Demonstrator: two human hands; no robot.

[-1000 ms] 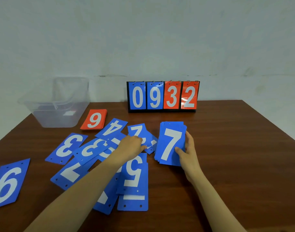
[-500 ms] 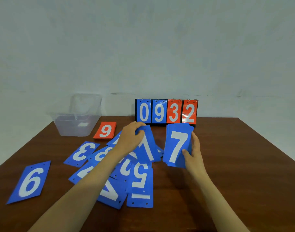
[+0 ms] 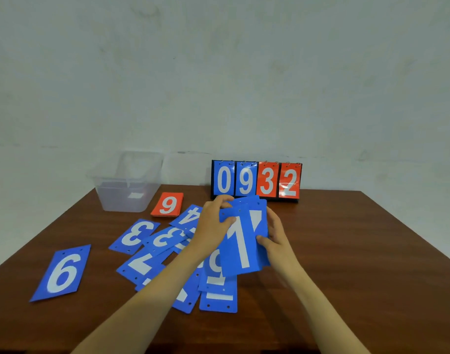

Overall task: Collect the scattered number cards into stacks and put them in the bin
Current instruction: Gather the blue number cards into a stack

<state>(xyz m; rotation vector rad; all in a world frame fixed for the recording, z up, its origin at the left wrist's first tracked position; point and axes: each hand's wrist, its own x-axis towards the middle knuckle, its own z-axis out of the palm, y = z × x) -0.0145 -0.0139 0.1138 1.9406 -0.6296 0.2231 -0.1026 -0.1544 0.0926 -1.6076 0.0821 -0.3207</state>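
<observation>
Above the table's middle I hold a stack of blue cards [image 3: 244,241] with a white 1 on its front. My left hand [image 3: 213,223] pinches the stack's upper left edge. My right hand [image 3: 275,238] grips its right side, thumb on the front. Several blue number cards [image 3: 167,256] lie scattered and overlapping on the table to the left and below, among them a 3 [image 3: 135,235], a 4 [image 3: 190,215] and a 5 [image 3: 215,267]. A lone blue 6 [image 3: 63,273] lies at the front left. A red stack showing 9 [image 3: 168,205] lies by the clear plastic bin [image 3: 127,185] at the back left.
A flip scoreboard [image 3: 256,181] reading 0932 stands at the back of the brown wooden table [image 3: 346,251], against a pale wall. The table's right half is bare wood.
My left hand lifted a blue 1 card from the pile and brought it right, onto the front of the stack in my right hand, covering the 7. My view tilted upward.
</observation>
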